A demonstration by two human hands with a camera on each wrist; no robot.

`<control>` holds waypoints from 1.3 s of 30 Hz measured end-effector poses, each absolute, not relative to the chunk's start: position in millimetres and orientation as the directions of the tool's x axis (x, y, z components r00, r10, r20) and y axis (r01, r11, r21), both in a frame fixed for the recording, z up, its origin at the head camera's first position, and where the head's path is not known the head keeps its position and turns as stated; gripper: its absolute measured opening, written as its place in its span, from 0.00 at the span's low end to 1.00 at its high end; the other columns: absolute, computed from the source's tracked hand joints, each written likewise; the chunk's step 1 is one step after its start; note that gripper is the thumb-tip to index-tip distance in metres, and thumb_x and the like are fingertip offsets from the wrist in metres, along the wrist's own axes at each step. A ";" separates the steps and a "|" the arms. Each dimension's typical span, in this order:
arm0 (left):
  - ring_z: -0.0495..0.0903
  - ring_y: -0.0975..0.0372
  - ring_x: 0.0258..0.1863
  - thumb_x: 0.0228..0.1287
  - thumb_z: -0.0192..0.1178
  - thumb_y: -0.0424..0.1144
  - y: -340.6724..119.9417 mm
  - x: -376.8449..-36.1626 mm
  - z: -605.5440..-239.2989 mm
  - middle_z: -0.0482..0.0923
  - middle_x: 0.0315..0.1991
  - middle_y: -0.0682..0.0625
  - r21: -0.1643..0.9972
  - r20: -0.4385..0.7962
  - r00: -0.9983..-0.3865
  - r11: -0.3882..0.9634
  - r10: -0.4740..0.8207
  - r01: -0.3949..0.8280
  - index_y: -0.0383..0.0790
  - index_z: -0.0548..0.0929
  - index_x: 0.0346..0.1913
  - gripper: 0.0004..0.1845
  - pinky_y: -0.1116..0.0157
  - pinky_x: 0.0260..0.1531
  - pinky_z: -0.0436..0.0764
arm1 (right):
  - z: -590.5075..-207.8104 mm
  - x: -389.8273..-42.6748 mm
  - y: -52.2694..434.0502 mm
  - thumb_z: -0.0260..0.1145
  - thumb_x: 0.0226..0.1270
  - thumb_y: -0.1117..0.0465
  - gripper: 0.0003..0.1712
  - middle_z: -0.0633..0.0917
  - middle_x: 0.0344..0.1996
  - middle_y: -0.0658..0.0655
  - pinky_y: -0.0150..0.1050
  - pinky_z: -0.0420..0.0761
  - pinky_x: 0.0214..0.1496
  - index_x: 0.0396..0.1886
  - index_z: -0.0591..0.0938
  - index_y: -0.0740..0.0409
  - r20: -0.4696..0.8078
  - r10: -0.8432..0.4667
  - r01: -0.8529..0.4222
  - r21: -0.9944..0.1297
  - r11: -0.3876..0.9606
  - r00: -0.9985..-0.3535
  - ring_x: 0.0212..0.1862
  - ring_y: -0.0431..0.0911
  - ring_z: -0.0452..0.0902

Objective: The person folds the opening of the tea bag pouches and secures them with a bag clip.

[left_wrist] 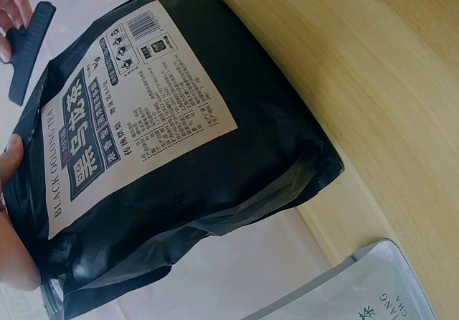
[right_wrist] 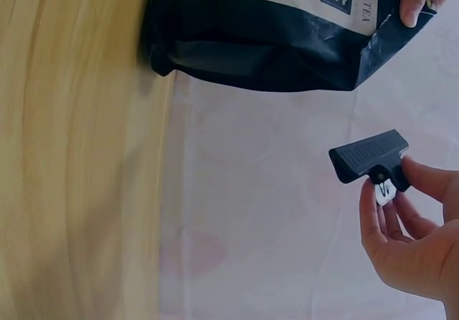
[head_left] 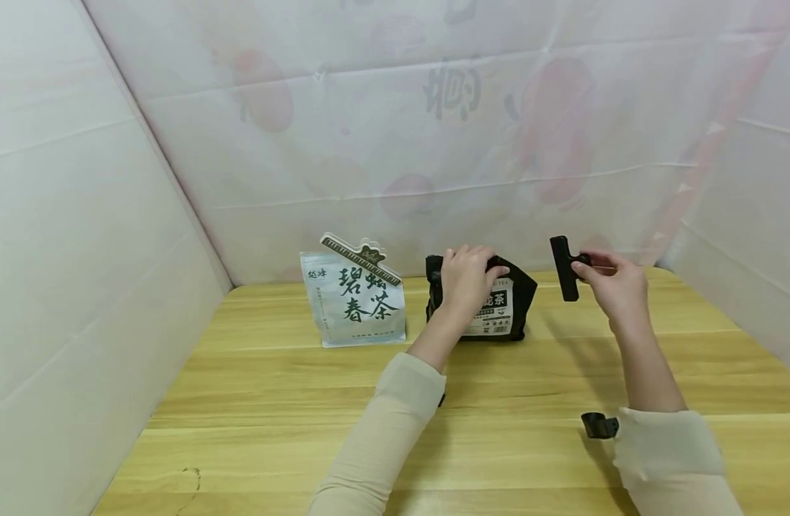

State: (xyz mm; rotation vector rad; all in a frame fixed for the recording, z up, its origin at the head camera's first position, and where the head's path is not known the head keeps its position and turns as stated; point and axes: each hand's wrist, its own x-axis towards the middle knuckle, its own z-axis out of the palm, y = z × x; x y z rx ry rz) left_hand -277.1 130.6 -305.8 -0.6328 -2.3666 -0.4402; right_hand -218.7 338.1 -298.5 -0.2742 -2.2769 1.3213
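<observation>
A black tea bag (head_left: 498, 304) with a cream label (left_wrist: 136, 105) stands on the wooden table (head_left: 472, 401). My left hand (head_left: 467, 276) grips its folded top; its fingers (left_wrist: 11, 155) curl over the upper edge of the black bag (right_wrist: 272, 40). My right hand (head_left: 610, 281) hovers to the right of the bag and pinches the handles of a black bag clip (head_left: 565, 266), held upright in the air. The clip (right_wrist: 369, 155) shows against the back wall, apart from the bag. The same clip (left_wrist: 27, 51) appears at the upper left of the left wrist view.
A white tea bag (head_left: 356, 304) with green characters stands left of the black one, a striped clip (head_left: 359, 256) on its top. White sheet walls (head_left: 111, 215) close in the table on three sides. A white bag corner (left_wrist: 366, 291) sits beside the black bag.
</observation>
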 end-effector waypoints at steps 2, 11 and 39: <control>0.71 0.70 0.32 0.56 0.57 0.58 130.6 -276.9 -305.5 0.80 0.39 0.65 0.146 0.661 -0.677 0.830 0.323 0.538 0.56 0.83 0.44 0.17 0.71 0.31 0.58 | -298.2 -217.9 336.4 0.65 0.60 0.49 0.28 0.76 0.35 0.39 0.22 0.70 0.34 0.55 0.76 0.61 0.336 0.402 -0.085 -0.846 0.527 -0.852 0.36 0.29 0.71; 0.71 0.70 0.32 0.55 0.57 0.58 130.3 -275.0 -305.6 0.80 0.39 0.65 0.142 0.666 -0.674 0.832 0.321 0.537 0.56 0.83 0.44 0.17 0.71 0.32 0.59 | -297.7 -214.9 332.8 0.64 0.59 0.45 0.29 0.76 0.48 0.51 0.25 0.70 0.35 0.57 0.77 0.55 0.388 0.354 -0.125 -0.804 0.581 -0.851 0.45 0.36 0.71; 0.73 0.70 0.35 0.56 0.58 0.57 130.6 -275.3 -306.1 0.80 0.40 0.64 0.140 0.678 -0.662 0.828 0.320 0.542 0.54 0.84 0.44 0.17 0.71 0.32 0.59 | -297.4 -214.9 319.5 0.62 0.63 0.55 0.24 0.78 0.43 0.44 0.20 0.71 0.43 0.55 0.75 0.64 0.524 0.247 -0.327 -0.768 0.551 -0.815 0.44 0.30 0.73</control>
